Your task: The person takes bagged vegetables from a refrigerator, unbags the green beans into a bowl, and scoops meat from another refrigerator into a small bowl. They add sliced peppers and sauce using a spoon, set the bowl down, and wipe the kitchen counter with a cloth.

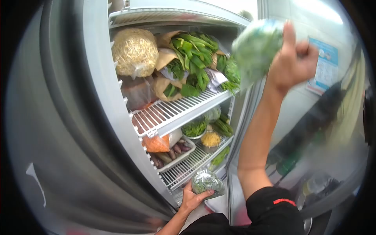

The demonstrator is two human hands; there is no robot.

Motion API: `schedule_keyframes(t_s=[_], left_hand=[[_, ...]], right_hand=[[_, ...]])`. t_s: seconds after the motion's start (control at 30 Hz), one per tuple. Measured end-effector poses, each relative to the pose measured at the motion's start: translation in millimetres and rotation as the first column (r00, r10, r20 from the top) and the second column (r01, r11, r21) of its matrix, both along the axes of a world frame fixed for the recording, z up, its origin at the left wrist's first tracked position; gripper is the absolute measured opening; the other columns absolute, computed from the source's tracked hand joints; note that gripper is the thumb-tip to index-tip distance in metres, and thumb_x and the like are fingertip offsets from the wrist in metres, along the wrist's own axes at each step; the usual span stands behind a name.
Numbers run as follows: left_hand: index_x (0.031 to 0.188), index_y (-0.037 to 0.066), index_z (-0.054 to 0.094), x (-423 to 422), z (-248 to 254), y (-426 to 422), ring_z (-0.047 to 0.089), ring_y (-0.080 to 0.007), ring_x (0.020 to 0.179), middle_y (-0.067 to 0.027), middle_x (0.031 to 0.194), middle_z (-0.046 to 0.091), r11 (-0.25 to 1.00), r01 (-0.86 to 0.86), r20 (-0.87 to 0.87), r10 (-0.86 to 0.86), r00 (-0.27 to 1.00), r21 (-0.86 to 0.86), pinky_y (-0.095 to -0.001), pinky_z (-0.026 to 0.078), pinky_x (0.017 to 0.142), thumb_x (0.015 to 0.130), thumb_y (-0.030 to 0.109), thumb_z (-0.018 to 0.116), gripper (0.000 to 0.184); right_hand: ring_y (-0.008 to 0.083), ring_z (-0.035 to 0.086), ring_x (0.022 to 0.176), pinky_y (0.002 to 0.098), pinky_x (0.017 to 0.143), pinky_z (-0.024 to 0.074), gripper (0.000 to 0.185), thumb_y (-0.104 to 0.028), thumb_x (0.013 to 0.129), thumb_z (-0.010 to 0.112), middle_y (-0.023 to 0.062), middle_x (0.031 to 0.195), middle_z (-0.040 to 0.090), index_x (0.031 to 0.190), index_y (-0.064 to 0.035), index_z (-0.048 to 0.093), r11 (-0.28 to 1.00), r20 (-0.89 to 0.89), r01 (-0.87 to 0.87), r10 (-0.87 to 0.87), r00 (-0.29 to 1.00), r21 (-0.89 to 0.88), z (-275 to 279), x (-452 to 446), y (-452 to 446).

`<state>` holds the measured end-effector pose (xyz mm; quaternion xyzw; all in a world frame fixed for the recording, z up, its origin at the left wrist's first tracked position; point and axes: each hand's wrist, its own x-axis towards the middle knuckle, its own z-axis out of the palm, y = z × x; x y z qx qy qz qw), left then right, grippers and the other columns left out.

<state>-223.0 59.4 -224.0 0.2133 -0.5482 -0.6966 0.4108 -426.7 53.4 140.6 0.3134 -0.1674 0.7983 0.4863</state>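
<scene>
Raised at the upper right, my right hand is closed on a clear plastic bag of leafy greens, blurred by motion. That bag hangs beside the fridge's upper shelf. Low in front of the fridge, my left hand grips a smaller clear bag of herbs, its thumb across the side. Leafy green vegetables in brown paper lie on the upper shelf, next to a big bag of bean sprouts.
On the lower shelf are a white basket of eggplants, an orange bag, a bowl of green vegetables and a tub of yellow shreds. Metal fridge doors flank the opening. A blue poster hangs at right.
</scene>
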Motion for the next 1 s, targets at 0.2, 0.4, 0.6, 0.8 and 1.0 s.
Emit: schedule_keyframes(t_s=[0.2,0.4,0.6,0.8,1.0], left_hand=[[0.115,0.000,0.055,52,-37,59,0.060,-0.0131,0.092,-0.0058,0.101,0.064,0.989,0.067,0.049,-0.075,0.996,0.135,-0.0283,0.048,0.084,0.068,0.004,0.079,0.053],[0.103,0.001,0.058,119,-69,131,0.058,-0.0099,0.085,-0.0029,0.091,0.063,0.997,-0.071,0.269,0.058,0.961,0.038,-0.0273,0.048,0.079,0.060,0.012,0.085,0.052],[0.106,0.002,0.059,189,-96,190,0.060,-0.0121,0.086,-0.0041,0.095,0.064,0.938,-0.347,0.333,0.331,0.883,-0.015,-0.0285,0.048,0.081,0.057,0.012,0.086,0.057],[0.112,-0.003,0.056,216,-97,272,0.063,-0.0189,0.089,-0.0094,0.097,0.064,0.578,-0.783,0.236,0.747,0.621,0.230,-0.0309,0.050,0.080,0.058,-0.001,0.079,0.058],[0.112,-0.004,0.056,218,-101,353,0.063,-0.0209,0.086,-0.0118,0.096,0.064,0.294,-0.931,0.319,0.880,0.352,0.217,-0.0318,0.050,0.081,0.057,0.002,0.077,0.060]], right_hand=[[0.0055,0.033,0.054,0.0213,0.050,0.0300,0.042,-0.001,0.079,0.072,-0.0023,0.058,0.039,0.063,-0.0092,0.034,0.840,0.291,-0.183,0.031,0.956,0.511,-206,76,70],[0.0122,0.037,0.049,0.0254,0.046,0.0310,0.043,0.001,0.076,0.072,0.0027,0.055,0.040,0.058,-0.0074,0.034,0.345,0.190,-0.233,0.154,0.970,0.909,-335,94,172],[0.0127,0.039,0.049,0.0262,0.046,0.0318,0.042,-0.002,0.076,0.073,0.0036,0.054,0.042,0.057,-0.0063,0.036,-0.166,0.393,-0.358,0.320,0.862,0.919,-372,71,220],[0.0170,0.041,0.047,0.0293,0.046,0.0324,0.043,0.003,0.070,0.075,0.0033,0.051,0.043,0.055,-0.0082,0.036,-0.278,0.283,-0.111,0.718,0.636,0.954,-376,97,230],[0.0168,0.039,0.047,0.0296,0.045,0.0294,0.042,0.004,0.070,0.074,0.0030,0.050,0.041,0.055,-0.0089,0.037,-0.225,0.306,-0.213,0.795,0.524,0.951,-347,144,212]])
